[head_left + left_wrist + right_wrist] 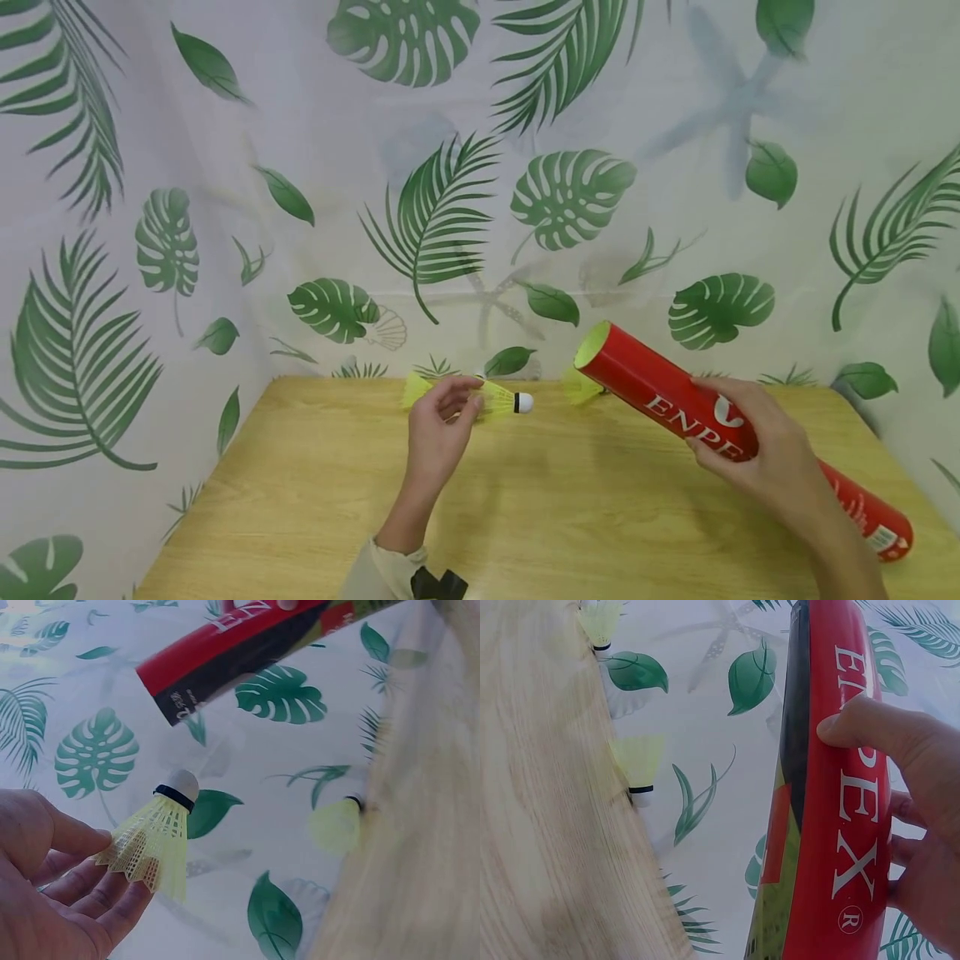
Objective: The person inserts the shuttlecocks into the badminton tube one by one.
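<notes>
My left hand (442, 429) pinches a yellow shuttlecock (154, 836) by the rim of its skirt, thumb on one side and fingers on the other. Its white cork (523, 403) points right, toward the tube. A red cylindrical shuttlecock tube (660, 387) is gripped around its middle by my right hand (772, 458). The tube slants, with its uncovered yellowish mouth (592, 346) up and to the left. A gap separates cork and mouth. In the right wrist view, the thumb (847, 727) lies across the lettering; the tube's inside is hidden there.
Two more yellow shuttlecocks lie along the table's back edge: one at left (415, 388), partly behind my left hand, and another (581, 388) below the tube's mouth. Behind the wooden table (570, 517) hangs a leaf-printed cloth (480, 108).
</notes>
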The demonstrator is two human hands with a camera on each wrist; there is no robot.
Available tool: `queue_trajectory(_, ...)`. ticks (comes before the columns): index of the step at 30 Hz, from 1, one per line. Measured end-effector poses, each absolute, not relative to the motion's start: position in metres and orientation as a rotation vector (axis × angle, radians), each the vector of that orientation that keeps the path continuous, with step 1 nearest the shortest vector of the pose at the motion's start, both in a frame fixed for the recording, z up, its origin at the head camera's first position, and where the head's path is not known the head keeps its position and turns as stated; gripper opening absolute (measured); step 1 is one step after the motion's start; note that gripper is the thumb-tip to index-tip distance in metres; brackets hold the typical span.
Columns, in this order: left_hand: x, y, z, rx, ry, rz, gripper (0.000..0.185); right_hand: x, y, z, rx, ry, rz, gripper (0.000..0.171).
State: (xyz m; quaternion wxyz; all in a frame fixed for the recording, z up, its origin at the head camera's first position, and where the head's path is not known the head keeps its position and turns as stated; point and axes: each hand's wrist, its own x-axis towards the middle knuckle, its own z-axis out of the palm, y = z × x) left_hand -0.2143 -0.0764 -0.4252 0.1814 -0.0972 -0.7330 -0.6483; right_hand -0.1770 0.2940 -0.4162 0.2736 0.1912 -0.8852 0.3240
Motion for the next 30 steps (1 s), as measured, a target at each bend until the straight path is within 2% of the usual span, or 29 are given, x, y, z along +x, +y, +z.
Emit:
queue_trajectory(8, -0.217, -0.072, -0.411, -0.315, -2.007, -1.845, 0.014, -0.179, 0.291, -0.419, 0.532, -2.388, 0.864, 0.089)
queue_trajectory(30, -0.222, -0.056, -0.403, -0.5, -1.782, -1.85, 0.016, -0.176, 0.279, -0.416, 0.554, -2.423, 0.836, 0.089)
